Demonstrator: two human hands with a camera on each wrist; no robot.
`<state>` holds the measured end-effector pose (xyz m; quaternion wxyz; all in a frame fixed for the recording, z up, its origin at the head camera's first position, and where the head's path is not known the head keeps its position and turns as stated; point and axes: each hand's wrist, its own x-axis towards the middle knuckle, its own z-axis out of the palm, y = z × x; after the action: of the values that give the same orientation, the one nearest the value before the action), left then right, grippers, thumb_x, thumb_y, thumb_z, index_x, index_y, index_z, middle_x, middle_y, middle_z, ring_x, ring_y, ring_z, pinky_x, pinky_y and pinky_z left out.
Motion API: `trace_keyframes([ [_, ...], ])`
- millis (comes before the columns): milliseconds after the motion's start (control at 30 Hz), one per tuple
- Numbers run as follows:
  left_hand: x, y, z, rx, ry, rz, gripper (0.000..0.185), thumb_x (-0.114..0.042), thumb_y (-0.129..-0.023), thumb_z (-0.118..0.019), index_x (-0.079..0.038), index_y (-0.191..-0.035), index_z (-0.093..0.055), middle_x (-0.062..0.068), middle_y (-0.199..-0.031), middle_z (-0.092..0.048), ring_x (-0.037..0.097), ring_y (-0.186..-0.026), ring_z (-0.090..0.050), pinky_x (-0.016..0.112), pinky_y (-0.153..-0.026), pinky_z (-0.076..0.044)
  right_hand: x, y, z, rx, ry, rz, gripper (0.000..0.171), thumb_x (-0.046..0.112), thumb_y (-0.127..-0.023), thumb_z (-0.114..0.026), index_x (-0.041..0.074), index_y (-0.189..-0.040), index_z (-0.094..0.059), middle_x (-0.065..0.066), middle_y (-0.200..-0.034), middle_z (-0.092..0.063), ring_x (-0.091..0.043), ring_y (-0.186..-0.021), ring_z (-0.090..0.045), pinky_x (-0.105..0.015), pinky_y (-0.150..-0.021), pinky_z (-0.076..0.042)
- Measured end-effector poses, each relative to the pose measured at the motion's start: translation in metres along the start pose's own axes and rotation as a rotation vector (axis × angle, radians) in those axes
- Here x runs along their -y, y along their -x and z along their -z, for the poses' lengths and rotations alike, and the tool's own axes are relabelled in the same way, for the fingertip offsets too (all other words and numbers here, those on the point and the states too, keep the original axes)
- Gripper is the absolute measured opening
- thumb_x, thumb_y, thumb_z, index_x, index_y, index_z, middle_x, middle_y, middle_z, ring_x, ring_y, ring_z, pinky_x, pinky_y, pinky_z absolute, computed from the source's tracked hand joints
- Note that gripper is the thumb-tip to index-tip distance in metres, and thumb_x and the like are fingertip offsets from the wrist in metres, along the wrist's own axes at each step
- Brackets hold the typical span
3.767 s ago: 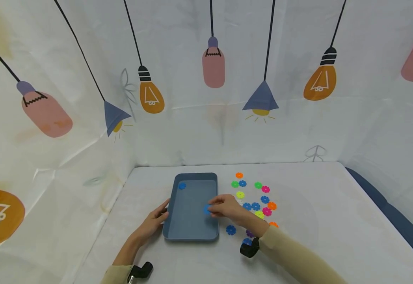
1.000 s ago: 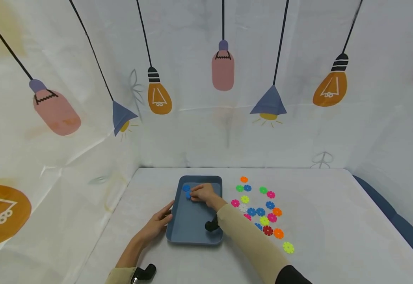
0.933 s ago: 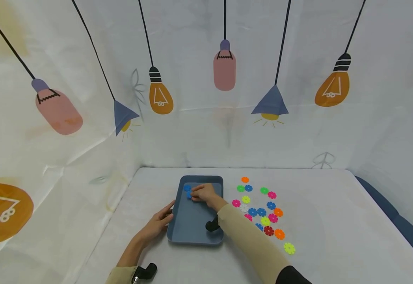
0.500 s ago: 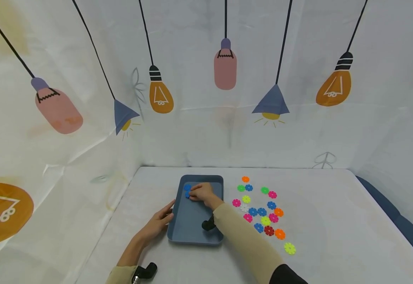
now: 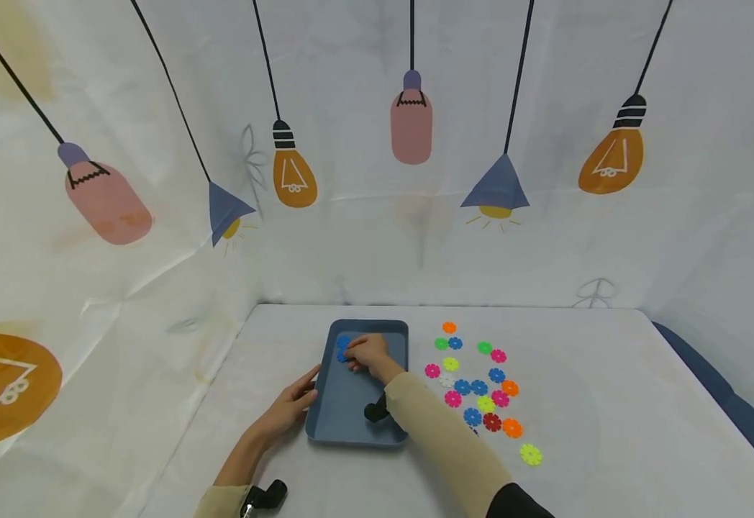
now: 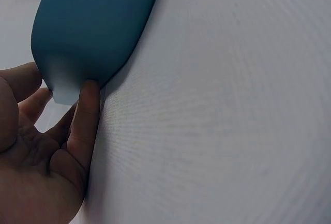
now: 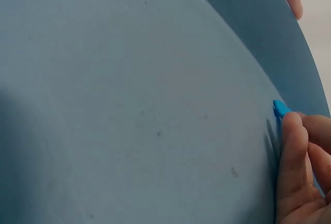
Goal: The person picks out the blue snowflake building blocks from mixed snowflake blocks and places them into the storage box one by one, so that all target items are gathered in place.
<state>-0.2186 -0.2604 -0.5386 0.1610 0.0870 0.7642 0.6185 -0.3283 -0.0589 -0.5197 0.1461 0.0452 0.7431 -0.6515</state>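
A blue-grey tray (image 5: 357, 442) lies on the white table. My left hand (image 5: 281, 414) rests against its left wall from outside, thumb and fingertips touching near the rim; the left wrist view shows these fingers (image 6: 85, 120) on the tray's outer side. Over the tray's far left part, my right hand (image 5: 369, 352) pinches a blue flower-shaped disc (image 7: 281, 108) at its edge, close to the tray floor. Another blue flower-shaped disc (image 5: 343, 342) lies just beyond it, near the far left corner. My right fingers partly hide the pinched disc.
Right of the tray, several flower-shaped discs lie scattered, among them an orange disc (image 5: 512, 428), a dark red disc (image 5: 492, 422), a yellow disc (image 5: 531, 454) and a green disc (image 5: 484, 347). A lamp-patterned white sheet (image 5: 351, 244) hangs behind the table.
My right hand has carried a blue disc from the tray's right side to the far left, beside the other blue one. Lately it shifts only slightly. My left hand stays at the tray.
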Motion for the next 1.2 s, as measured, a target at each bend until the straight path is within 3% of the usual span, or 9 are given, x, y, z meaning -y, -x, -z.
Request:
trace_keyframes([
  [600,-0.002,0.004,-0.002,-0.023,-0.009,0.015,0.058,-0.024,-0.104,-0.048,-0.017,-0.156,-0.023,0.026,-0.147,-0.032,0.042,-0.134,-0.034,0.055,-0.102,-0.037,-0.001,0.002,-0.004,-0.022,0.023,0.011,0.014,-0.001,-0.079,-0.078,-0.001,-0.092,-0.073,-0.013,-0.069,-0.069,-0.013,-0.047,-0.062,-0.026,-0.045,-0.052],
  [933,-0.004,0.004,-0.001,-0.020,-0.007,0.001,0.058,-0.024,-0.104,-0.047,-0.016,-0.156,-0.023,0.027,-0.148,-0.032,0.042,-0.134,-0.035,0.055,-0.101,-0.038,-0.007,-0.004,-0.001,0.044,0.136,0.111,0.026,-0.005,-0.072,-0.082,-0.004,-0.097,-0.073,-0.010,-0.064,-0.067,-0.010,-0.044,-0.059,-0.024,-0.043,-0.051],
  [1200,-0.003,0.004,-0.001,-0.018,-0.008,0.005,0.058,-0.023,-0.105,-0.047,-0.015,-0.156,-0.022,0.027,-0.149,-0.031,0.042,-0.135,-0.034,0.055,-0.101,-0.038,-0.010,-0.005,-0.003,0.034,0.188,0.150,0.024,-0.004,-0.072,-0.082,-0.003,-0.094,-0.074,-0.009,-0.060,-0.066,-0.011,-0.042,-0.058,-0.026,-0.042,-0.051],
])
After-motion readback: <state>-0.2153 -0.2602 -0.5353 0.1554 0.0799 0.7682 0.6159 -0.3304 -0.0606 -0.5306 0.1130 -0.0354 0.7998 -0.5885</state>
